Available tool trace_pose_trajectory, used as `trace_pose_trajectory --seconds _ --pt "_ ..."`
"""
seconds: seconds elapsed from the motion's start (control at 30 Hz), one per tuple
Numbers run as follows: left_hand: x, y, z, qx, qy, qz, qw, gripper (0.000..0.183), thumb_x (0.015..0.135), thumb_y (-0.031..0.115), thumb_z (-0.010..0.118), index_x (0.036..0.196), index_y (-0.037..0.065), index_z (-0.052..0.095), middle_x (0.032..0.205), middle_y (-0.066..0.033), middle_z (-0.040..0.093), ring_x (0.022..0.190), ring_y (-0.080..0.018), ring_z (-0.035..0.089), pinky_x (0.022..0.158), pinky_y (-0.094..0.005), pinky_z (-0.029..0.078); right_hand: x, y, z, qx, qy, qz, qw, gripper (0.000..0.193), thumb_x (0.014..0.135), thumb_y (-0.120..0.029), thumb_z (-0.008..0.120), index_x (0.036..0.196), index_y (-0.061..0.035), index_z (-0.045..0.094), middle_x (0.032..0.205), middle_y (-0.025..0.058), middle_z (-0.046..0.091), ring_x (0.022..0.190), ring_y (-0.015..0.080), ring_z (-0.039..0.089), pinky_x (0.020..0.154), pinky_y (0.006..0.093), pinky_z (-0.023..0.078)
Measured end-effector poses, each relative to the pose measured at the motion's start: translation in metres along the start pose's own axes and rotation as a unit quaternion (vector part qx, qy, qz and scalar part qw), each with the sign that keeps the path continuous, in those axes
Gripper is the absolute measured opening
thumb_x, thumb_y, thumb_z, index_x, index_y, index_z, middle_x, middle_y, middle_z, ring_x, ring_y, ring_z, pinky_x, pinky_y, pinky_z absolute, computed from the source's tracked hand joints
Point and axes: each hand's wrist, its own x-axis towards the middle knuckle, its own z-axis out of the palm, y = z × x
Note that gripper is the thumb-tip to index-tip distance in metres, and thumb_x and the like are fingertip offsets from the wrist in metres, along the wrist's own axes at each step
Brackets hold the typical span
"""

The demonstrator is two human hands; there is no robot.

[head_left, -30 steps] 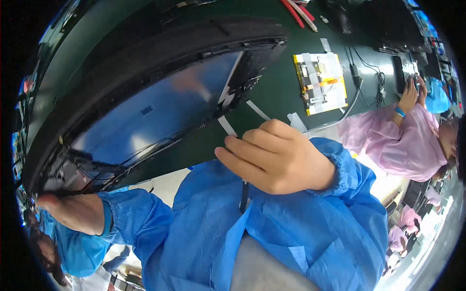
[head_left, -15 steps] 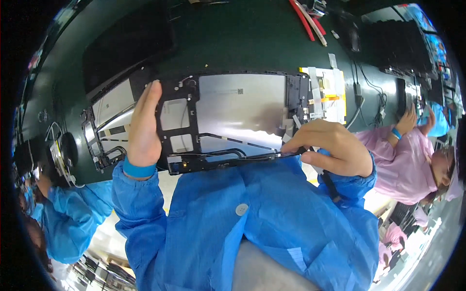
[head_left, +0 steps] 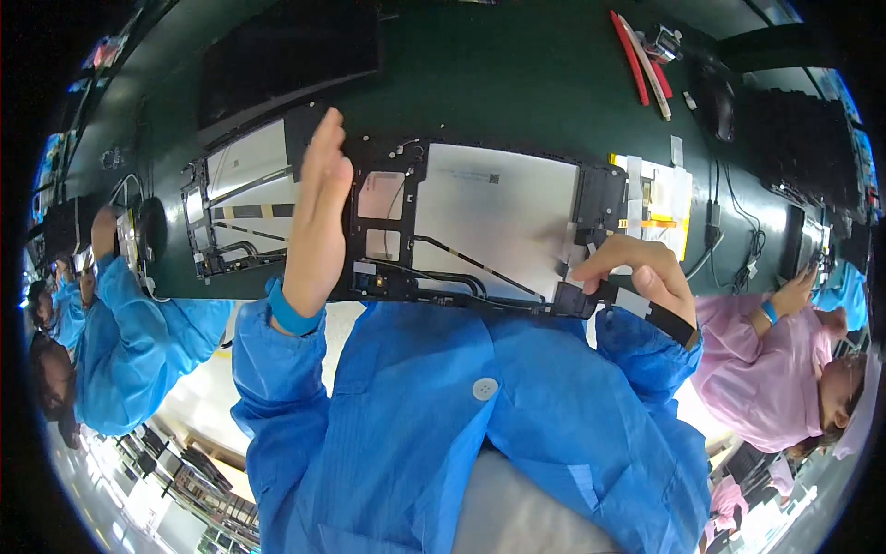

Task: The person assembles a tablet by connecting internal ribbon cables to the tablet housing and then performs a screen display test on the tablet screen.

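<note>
While the open display panel (head_left: 489, 222) lies face down at the near edge of the green bench (head_left: 517, 83), the left hand (head_left: 314, 217) steadies its frame with flat, unclenched fingers, and the right hand (head_left: 637, 272) pinches a black tape strip (head_left: 646, 309) at the lower right corner, seemingly mid-placement; pressing it down squarely looks next.

Your left hand (head_left: 314, 222) covers a part of the black panel frame (head_left: 461, 231), your right hand (head_left: 641, 272) hides its near right corner, and small connectors there are too small to tell.
</note>
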Motion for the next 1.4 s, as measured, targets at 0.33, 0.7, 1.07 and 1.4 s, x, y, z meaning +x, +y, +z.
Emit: trace_pose_trajectory --seconds 0.33,0.7,1.07,1.4 --pt "0.015 -0.018 -0.015 0.376 0.015 0.208 0.903 0.05 0.083 0.011 0.056 0.131 0.022 0.049 0.145 -0.0116 0.031 0.135 -0.0341 0.024 0.112 -0.0517 0.011 0.004 -0.005 -0.007 -0.007 -0.03 0.024 0.999 0.05 0.093 -0.04 0.041 0.102 0.0036 0.064 0.087 0.0143 0.064 0.082 0.0228 0.06 0.077 0.033 0.043" --pt "0.008 -0.027 -0.029 0.36 -0.027 0.192 0.912 0.057 0.072 0.008 0.065 0.126 0.025 0.055 0.147 -0.0112 0.029 0.138 -0.0329 0.021 0.112 -0.0513 0.009 -0.004 0.01 0.008 -0.13 0.173 0.038 0.976 0.028 0.087 -0.022 0.05 0.099 -0.0037 0.067 0.085 0.007 0.066 0.102 0.023 0.058 0.112 0.0503 0.002" --pt "-0.047 -0.013 -0.001 0.17 -0.017 0.088 0.981 0.049 0.093 0.022 0.046 0.136 0.002 0.037 0.139 -0.0194 0.04 0.124 -0.0369 0.043 0.103 -0.0414 0.034 0.025 0.024 0.028 -0.015 0.153 0.014 0.988 0.023 0.091 -0.018 0.05 0.101 -0.0056 0.065 0.092 0.0045 0.067 0.099 0.0182 0.06 0.111 0.0498 -0.004" --pt "-0.034 -0.039 -0.051 0.165 0.248 0.095 0.95 0.038 0.094 0.02 0.048 0.126 -0.001 0.05 0.13 -0.0161 0.05 0.12 -0.0292 0.047 0.101 -0.0374 0.035 0.047 -0.008 0.078 -0.427 0.115 -0.041 0.896 0.051 0.065 -0.002 0.069 0.114 -0.0034 0.058 0.123 0.0152 0.054 0.112 0.0333 0.053 0.105 0.0518 0.03"
